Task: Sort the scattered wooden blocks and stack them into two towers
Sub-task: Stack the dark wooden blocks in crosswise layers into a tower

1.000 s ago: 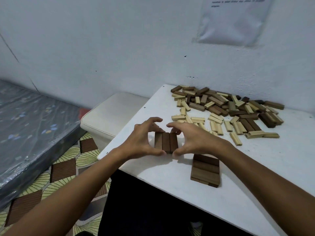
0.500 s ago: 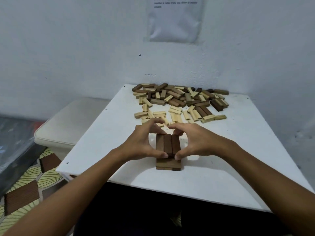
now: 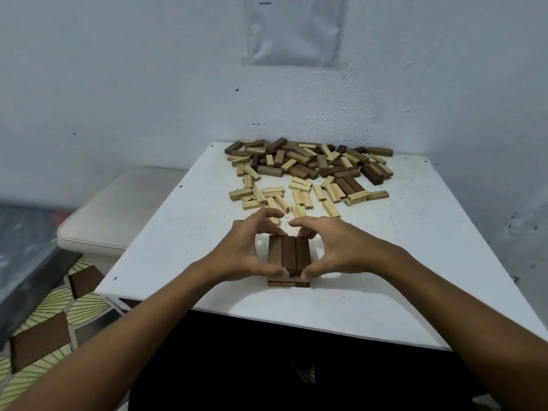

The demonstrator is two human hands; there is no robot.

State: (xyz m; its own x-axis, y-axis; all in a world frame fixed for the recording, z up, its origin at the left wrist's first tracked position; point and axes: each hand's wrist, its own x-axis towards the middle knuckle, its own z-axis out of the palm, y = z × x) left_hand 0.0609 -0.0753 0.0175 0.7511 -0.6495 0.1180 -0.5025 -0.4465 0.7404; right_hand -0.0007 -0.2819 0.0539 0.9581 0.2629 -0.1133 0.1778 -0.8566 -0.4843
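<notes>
Three dark brown blocks (image 3: 289, 254) lie side by side as a layer on top of a lower dark layer (image 3: 288, 283) near the front of the white table (image 3: 415, 262). My left hand (image 3: 246, 250) grips the layer's left side with thumb at its near end and fingers at its far end. From the right, my right hand (image 3: 332, 250) holds it the same way. Behind them lies a scattered pile of dark and light wooden blocks (image 3: 308, 170).
The table stands against a white wall with a plastic-covered sheet (image 3: 296, 31) taped on it. A cream cushioned stool (image 3: 118, 212) sits to the left, beside a wrapped mattress (image 3: 23, 247) and a patterned floor (image 3: 59, 315).
Both hands carried the three-block layer over and set it on the lower dark layer. The view swung right, bringing the table to the centre.
</notes>
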